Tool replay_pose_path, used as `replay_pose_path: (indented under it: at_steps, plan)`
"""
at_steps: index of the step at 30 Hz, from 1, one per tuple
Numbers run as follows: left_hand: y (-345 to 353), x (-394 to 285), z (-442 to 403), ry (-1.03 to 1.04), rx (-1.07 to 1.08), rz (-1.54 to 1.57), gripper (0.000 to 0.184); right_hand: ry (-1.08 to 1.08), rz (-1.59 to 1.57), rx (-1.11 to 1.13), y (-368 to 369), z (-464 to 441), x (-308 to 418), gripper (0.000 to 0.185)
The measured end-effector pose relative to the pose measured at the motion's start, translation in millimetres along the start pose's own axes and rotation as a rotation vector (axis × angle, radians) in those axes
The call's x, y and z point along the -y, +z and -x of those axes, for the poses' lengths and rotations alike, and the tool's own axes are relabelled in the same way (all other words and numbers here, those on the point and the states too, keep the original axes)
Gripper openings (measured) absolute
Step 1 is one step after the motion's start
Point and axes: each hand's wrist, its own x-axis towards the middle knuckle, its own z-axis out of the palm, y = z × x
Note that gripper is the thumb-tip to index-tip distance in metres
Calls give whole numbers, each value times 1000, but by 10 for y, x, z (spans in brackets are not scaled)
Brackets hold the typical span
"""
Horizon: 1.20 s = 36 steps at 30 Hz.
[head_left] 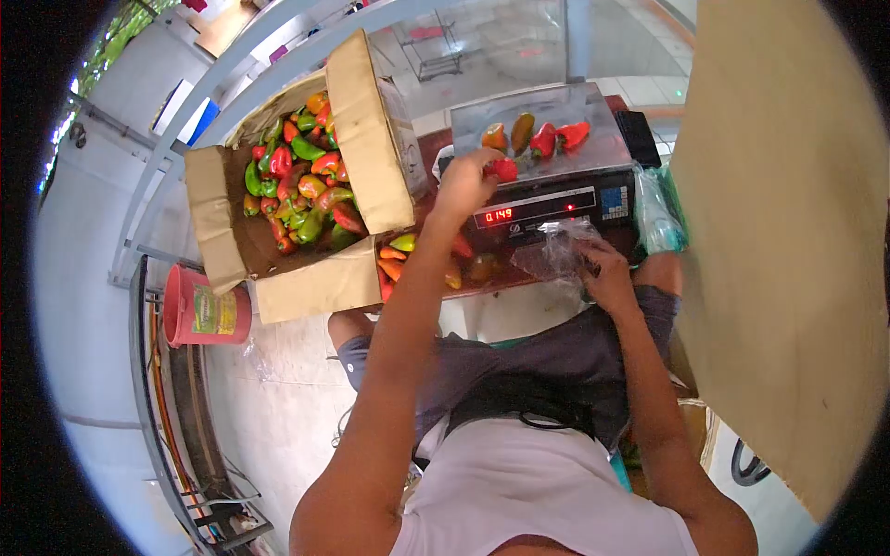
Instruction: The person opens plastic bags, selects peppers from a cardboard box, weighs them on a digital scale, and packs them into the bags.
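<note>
My left hand reaches to the near left edge of the scale's metal plate, its fingers closed on a red bell pepper. Farther back on the plate lie several peppers: an orange one, a brownish-green one and red ones. The scale's red display reads 0.149. In front of the scale, my right hand grips a crumpled clear plastic bag. Its fingertips are partly hidden by the plastic.
To the left, an open cardboard box holds many red, green and orange peppers. Loose peppers lie by its flap. A black phone and plastic bags sit right of the scale. A pink bucket stands lower left; a tan panel rises right.
</note>
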Motion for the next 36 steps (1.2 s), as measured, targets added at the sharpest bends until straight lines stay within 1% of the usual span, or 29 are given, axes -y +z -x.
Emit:
replay_pose_path:
  at_steps: [2,3,6,7,13,16,19,22,25,28,29,30,32,34,36]
  plan:
    - [-43,0,-33,-43,-16,-45,40,-4,-6,3,1,12,-41,42]
    - [-72,15,-39,91,-105,-67,38,-5,-8,5,-5,13,-49,42]
    - [-152,-5,2,-48,-56,37,37,-29,21,-51,-11,-14,-51,42]
    - [-129,69,9,20,-90,1,38,-9,12,-42,-12,-15,-40,42]
    - [-132,27,6,133,-98,-72,37,39,-1,-44,-51,-21,37,42]
    - [-115,-48,11,71,-81,-84,36,56,-24,-49,-51,-27,42,42]
    - [-135,-117,-4,95,-70,-135,36,58,-39,-42,-66,-35,78,42]
    - [-152,-154,-59,91,12,-167,38,44,-40,-41,-68,-43,75,43]
    - [-70,-188,-53,130,-22,-301,40,62,-37,-31,-63,-39,51,44]
    - [-3,-260,-60,-7,127,-342,42,84,-21,-4,-77,-23,96,44]
    - [9,-288,-15,9,78,-364,42,73,-19,-8,-92,-30,120,45]
    - [-47,-345,72,45,28,-232,43,63,-16,-12,-105,-36,137,45]
    - [-196,-606,307,120,-67,36,47,112,-14,-8,-114,-23,135,45]
    - [-548,-1010,643,174,-256,305,41,135,-2,-8,-115,-31,129,46]
    - [-984,-1113,960,18,-396,291,40,125,21,10,-116,-25,140,46]
